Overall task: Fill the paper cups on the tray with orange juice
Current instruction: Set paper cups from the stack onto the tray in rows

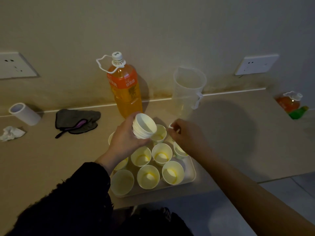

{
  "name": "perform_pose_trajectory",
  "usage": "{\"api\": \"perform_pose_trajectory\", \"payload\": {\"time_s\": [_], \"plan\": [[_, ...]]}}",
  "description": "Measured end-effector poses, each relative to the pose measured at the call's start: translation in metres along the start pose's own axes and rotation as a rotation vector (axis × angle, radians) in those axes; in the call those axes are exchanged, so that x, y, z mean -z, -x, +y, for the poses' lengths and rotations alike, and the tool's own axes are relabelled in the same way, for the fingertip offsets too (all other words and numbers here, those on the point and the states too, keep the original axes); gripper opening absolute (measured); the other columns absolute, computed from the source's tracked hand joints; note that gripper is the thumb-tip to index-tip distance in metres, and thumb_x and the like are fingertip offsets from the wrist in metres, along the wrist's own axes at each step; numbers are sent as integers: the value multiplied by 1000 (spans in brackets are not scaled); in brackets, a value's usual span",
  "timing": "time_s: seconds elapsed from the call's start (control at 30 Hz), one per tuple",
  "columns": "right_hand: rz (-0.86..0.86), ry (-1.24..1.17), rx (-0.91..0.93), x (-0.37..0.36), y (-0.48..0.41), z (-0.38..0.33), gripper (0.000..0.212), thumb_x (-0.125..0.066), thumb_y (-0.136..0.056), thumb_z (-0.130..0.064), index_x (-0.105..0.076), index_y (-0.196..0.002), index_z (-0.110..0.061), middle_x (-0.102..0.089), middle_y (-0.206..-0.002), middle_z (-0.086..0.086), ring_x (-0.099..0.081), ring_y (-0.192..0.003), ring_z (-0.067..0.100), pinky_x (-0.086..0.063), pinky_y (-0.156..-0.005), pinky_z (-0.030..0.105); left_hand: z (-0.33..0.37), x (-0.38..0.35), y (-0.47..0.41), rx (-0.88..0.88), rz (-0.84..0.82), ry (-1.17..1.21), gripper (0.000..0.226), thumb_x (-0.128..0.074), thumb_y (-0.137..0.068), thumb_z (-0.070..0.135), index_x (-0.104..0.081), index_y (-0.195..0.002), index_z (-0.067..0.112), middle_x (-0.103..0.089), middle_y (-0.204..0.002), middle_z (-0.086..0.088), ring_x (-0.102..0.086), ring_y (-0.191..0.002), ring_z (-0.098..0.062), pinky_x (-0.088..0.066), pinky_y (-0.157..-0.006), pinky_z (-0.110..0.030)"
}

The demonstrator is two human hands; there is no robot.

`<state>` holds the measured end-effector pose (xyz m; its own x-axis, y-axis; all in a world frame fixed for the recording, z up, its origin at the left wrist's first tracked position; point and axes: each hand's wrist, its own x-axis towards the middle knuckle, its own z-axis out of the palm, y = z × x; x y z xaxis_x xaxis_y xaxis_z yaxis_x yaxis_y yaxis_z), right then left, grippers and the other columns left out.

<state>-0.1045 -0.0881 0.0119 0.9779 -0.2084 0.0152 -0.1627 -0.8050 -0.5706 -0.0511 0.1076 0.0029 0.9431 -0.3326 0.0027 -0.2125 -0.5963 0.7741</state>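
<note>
Calls for a far reach to the upright, capped juice bottle [125,92] just beyond the left hand [126,138] gripping a cup stack [144,127], right hand [185,133] pinching a cup [170,125] by its rim.

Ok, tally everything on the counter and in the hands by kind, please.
Paper cups standing on the white tray: 9
Stack of nested paper cups, left hand: 1
Small white thing pinched by right hand, unclear: 1
Orange juice bottles: 2
Clear plastic jug: 1
White tray: 1
Grey cloth: 1
White tape roll: 1
Crumpled white tissue: 1
Total: 18
</note>
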Motion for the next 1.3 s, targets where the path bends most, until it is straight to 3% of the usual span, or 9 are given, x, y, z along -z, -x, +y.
{"api": "perform_pose_trajectory", "payload": {"time_s": [0.1, 0.23, 0.4, 0.57, 0.73, 0.8, 0.93, 1.13, 1.3], "plan": [[-172, -292, 28, 6, -13, -27, 65, -76, -76, -41, -52, -131, -17, -56, -127, -1, -56, -111, 14, -44, -94, 29, -1, -2, 2, -81, -78, -20, 84, -78, -51, 51, -40, -125, 43, -56, -117, 12, -56, -110, -17, -45, -92, -40], [-322, -189, 166, -5, -19, -40, 90, -82, -69, -40, -37, -143, -16, -44, -141, 1, -46, -124, 15, -38, -100, 27, -1, 3, 1, -114, -145, -70, 87, -70, -48, 62, -36, -127, 48, -54, -125, 15, -53, -117, -16, -41, -95, -56], [-286, -159, 220, -15, -25, -39, 84, -81, -72, -37, -40, -142, -16, -47, -136, 3, -47, -121, 17, -38, -100, 27, 0, 10, 0, -66, -159, -175, 82, -72, -48, 56, -39, -122, 44, -48, -112, 27, -53, -112, -12, -36, -98, -57], [-232, -235, 192, -9, -30, -35, 69, -76, -75, -32, -46, -135, -16, -48, -128, 4, -51, -115, 20, -43, -97, 32, -6, 12, -5, -24, -150, -163, 80, -76, -51, 47, -43, -123, 38, -55, -113, 18, -54, -112, -17, -36, -97, -58], [234, -471, 41, 17, -26, -15, 71, -46, -70, -61, -48, -125, -17, -50, -122, 5, -52, -108, 20, -46, -91, 43, -14, 12, -14, 64, -33, -204, 83, -82, -59, 43, -37, -127, 33, -57, -121, 5, -53, -114, -26, -36, -98, -57], [308, -391, -48, 31, -26, -2, 74, -40, -71, -64, -49, -125, -16, -50, -123, 6, -52, -108, 20, -45, -92, 44, -15, 11, -17, 86, -6, -174, 85, -84, -59, 41, -35, -128, 33, -57, -122, 3, -53, -113, -27, -38, -97, -57], [62, -60, -149, 47, -21, 29, 62, -46, -84, -61, -53, -127, -18, -52, -127, 7, -55, -108, 24, -45, -93, 42, -12, 5, -21, 61, -8, -144, 86, -85, -59, 43, -34, -127, 34, -57, -122, 3, -54, -112, -28, -41, -95, -56], [-75, 166, -234, 44, 9, 55, 67, -37, -75, -70, -60, -116, -23, -60, -115, -1, -57, -96, 18, -45, -82, 33, -5, -8, -25, 21, -26, -139, 89, -86, -58, 42, -35, -129, 32, -57, -120, 2, -53, -113, -29, -39, -98, -56], [-264, 301, -242, 36, 37, 72, 60, -50, -81, -62, -53, -127, -24, -54, -124, 0, -55, -109, 22, -44, -90, 34, -1, -14, -24, 11, -27, -148, 87, -85, -60, 42, -34, -130, 31, -57, -120, 3, -54, -112, -28, -40, -97, -53]]}}
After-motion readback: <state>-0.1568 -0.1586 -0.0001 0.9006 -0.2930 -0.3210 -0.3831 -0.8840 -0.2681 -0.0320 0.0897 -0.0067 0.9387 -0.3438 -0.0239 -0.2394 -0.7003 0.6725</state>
